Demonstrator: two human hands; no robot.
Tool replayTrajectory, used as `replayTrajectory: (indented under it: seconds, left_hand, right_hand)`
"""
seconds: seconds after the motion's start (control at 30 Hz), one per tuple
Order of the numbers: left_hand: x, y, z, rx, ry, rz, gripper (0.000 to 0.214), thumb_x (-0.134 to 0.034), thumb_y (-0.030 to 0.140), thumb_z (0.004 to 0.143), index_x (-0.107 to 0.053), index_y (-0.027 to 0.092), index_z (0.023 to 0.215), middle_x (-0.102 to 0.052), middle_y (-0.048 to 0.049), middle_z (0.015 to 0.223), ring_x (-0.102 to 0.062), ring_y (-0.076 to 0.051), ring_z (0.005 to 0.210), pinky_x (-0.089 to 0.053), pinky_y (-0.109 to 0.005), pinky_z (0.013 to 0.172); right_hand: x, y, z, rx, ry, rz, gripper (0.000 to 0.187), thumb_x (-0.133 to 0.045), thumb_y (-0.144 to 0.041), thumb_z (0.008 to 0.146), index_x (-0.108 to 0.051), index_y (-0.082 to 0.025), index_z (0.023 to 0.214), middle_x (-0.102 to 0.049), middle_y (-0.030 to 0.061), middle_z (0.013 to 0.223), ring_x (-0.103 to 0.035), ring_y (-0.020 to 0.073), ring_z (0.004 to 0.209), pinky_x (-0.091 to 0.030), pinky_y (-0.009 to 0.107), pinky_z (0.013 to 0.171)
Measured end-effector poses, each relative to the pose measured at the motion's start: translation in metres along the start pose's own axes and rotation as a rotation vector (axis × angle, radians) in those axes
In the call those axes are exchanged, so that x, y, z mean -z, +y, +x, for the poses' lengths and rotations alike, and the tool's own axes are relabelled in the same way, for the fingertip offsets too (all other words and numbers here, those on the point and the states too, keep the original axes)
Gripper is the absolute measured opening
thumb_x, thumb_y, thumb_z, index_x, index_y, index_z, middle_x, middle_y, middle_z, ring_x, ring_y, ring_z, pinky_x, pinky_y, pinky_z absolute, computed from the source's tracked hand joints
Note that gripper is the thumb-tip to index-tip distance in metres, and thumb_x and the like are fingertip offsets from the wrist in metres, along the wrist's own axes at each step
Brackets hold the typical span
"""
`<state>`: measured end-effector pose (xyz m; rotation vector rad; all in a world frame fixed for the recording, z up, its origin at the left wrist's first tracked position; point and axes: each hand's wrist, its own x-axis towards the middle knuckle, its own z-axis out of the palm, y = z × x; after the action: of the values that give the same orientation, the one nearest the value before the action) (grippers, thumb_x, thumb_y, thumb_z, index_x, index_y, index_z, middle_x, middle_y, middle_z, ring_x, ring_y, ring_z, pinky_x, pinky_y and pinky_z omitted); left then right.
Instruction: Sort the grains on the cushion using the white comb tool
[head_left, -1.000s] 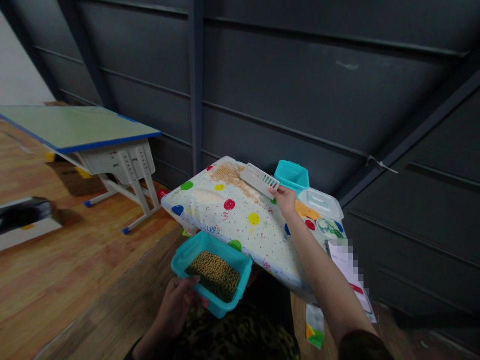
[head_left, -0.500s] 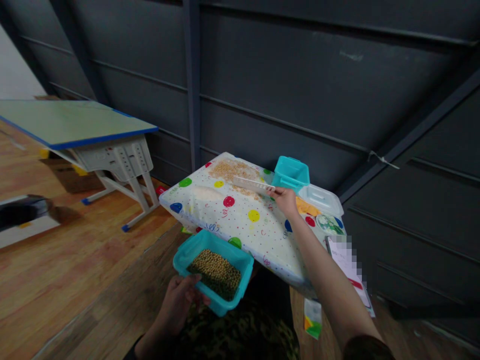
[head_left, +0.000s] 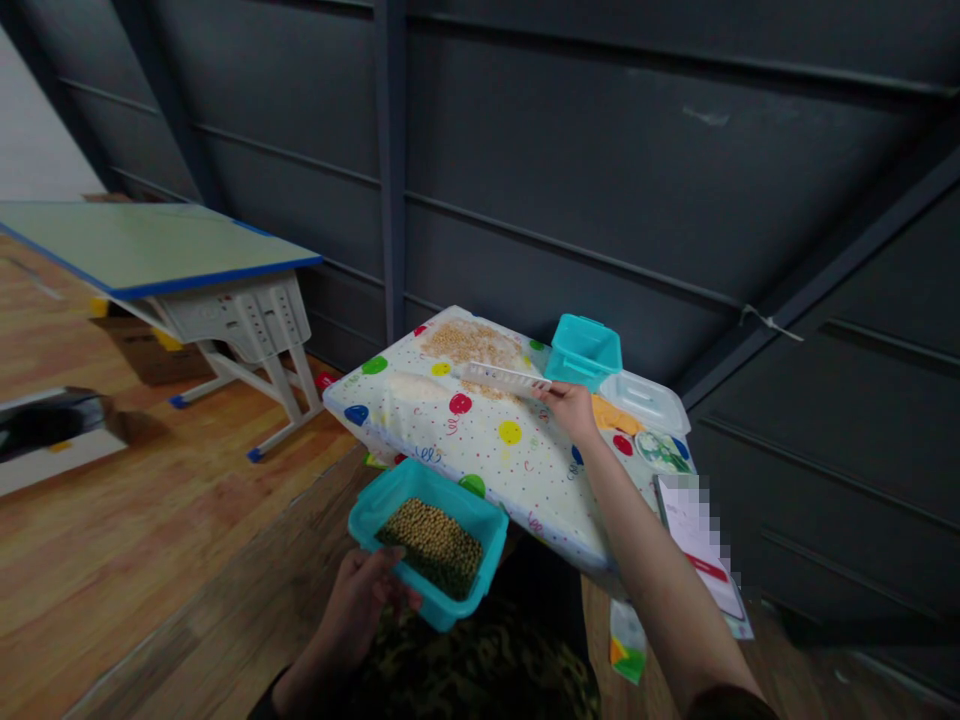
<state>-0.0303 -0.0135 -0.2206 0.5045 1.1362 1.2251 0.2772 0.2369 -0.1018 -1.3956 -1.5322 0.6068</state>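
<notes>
My left hand (head_left: pixel 367 588) grips the near-left rim of a turquoise plastic tub (head_left: pixel 466 508), thumb over the edge. The tub sits in front of the table and holds yellowish beans (head_left: pixel 431 525) beside darker green ones (head_left: pixel 444 570). My right hand (head_left: pixel 571 408) stretches over the table, its fingers closed on the right end of a long white plastic piece (head_left: pixel 501 377) with a row of slots along it. Under and behind this piece lies a spread of yellowish grains (head_left: pixel 461 340). A pale whitish heap (head_left: pixel 416 388) lies to its left.
A balloon-patterned cloth covers the table (head_left: pixel 487 470). At its right are a second turquoise tub (head_left: pixel 589 345), a clear lid (head_left: pixel 649 400), an orange cloth (head_left: pixel 616 413), a round green-and-white item (head_left: pixel 661 452) and a phone-like slab (head_left: pixel 701 540). Dark wall panels (head_left: pixel 585 180) rise behind; a desk (head_left: pixel 150 245) stands left.
The slotted white piece has tilted, showing more of its slotted side, and its left end has shifted slightly. My right hand has moved a little; the left hand and its tub stay nearly still.
</notes>
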Motion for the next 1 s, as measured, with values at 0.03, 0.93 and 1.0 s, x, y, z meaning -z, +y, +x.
replayTrajectory:
  seconds: [0.03, 0.93, 1.0]
  left_hand:
    - [0.0, 0.0, 0.0, 0.003, -0.002, -0.001, 0.047, -0.086, 0.055, 0.069, -0.063, 0.024, 0.042, -0.062, -0.0056, 0.037, -0.051, -0.018, 0.035, -0.039, -0.031, 0.037]
    - [-0.008, 0.012, -0.009, -0.011, -0.087, 0.028, 0.044, -0.087, 0.053, 0.071, -0.07, 0.021, 0.046, -0.065, -0.0054, 0.04, -0.059, -0.018, 0.038, -0.045, -0.028, 0.039]
    - [-0.011, 0.014, -0.009, -0.014, -0.063, 0.023, 0.044, -0.088, 0.054, 0.067, -0.069, 0.022, 0.044, -0.063, -0.005, 0.038, -0.057, -0.018, 0.036, -0.042, -0.028, 0.037]
  right_hand:
    - [0.002, 0.0, -0.001, 0.002, -0.009, 0.009, 0.023, -0.086, -0.042, 0.073, -0.09, -0.021, 0.082, -0.08, 0.0009, 0.074, -0.067, 0.0235, 0.071, -0.055, 0.036, 0.073]
    - [0.007, -0.005, -0.025, 0.081, -0.099, 0.042, 0.046, -0.084, -0.064, 0.069, -0.089, -0.019, 0.079, -0.075, 0.0025, 0.068, -0.062, 0.0219, 0.067, -0.05, 0.034, 0.066]
    - [0.01, -0.006, -0.026, 0.094, -0.092, 0.053, 0.043, -0.084, -0.062, 0.07, -0.088, -0.02, 0.078, -0.076, 0.0035, 0.07, -0.063, 0.0224, 0.068, -0.051, 0.035, 0.068]
